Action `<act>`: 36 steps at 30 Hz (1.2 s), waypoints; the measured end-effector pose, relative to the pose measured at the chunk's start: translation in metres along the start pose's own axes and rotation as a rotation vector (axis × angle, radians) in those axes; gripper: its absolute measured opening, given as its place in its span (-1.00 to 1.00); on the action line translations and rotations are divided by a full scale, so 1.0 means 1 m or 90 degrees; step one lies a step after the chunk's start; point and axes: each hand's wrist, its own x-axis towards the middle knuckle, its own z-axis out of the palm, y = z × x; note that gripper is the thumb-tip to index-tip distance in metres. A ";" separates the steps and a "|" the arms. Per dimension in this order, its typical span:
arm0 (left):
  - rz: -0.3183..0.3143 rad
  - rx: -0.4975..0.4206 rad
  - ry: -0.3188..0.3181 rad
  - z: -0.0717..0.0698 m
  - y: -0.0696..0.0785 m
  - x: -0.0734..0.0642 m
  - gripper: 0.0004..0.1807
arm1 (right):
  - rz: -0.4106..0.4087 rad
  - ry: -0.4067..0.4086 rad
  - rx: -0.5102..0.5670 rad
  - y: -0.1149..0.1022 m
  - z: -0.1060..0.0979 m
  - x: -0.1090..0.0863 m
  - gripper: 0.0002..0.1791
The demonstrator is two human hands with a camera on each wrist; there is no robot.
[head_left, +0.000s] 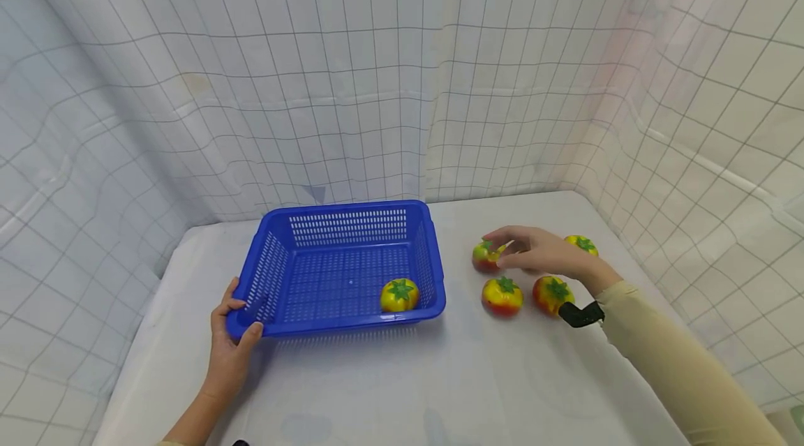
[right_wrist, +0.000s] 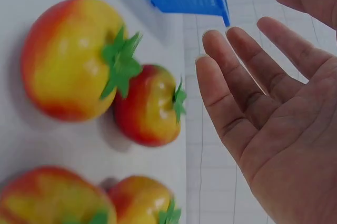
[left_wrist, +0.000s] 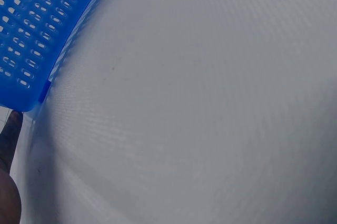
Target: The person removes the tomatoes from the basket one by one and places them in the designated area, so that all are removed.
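Observation:
At the near left corner of a blue plastic basket (head_left: 314, 328), my left hand (head_left: 227, 355) grips the rim, thumb in front and fingers along the left side. One yellow-red tomato (head_left: 399, 297) with a green star-shaped top lies inside, at the near right. My right hand (head_left: 539, 251) hovers by another tomato (head_left: 484, 261) right of the basket. In the right wrist view its fingers (right_wrist: 216, 84) are spread and apart from the tomatoes. Two more tomatoes lie nearer, one yellow in front (head_left: 501, 301) and one redder (head_left: 550, 296) under the wrist.
A further tomato (head_left: 582, 243) lies beyond the right wrist, partly hidden by the arm. White cloth covers the table (head_left: 377, 390). Grid-patterned sheets (head_left: 352, 83) hang at the back and on both sides.

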 end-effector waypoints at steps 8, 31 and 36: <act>-0.006 0.033 -0.002 -0.001 0.001 0.000 -0.51 | -0.058 -0.041 -0.016 -0.030 0.012 0.032 -0.47; 0.015 0.022 -0.002 0.001 0.003 -0.002 -0.51 | -0.134 -0.213 -0.073 -0.102 0.047 0.108 -0.26; 0.010 0.018 -0.002 0.000 0.003 -0.002 -0.50 | -0.121 -0.288 -0.091 -0.112 0.053 0.123 -0.23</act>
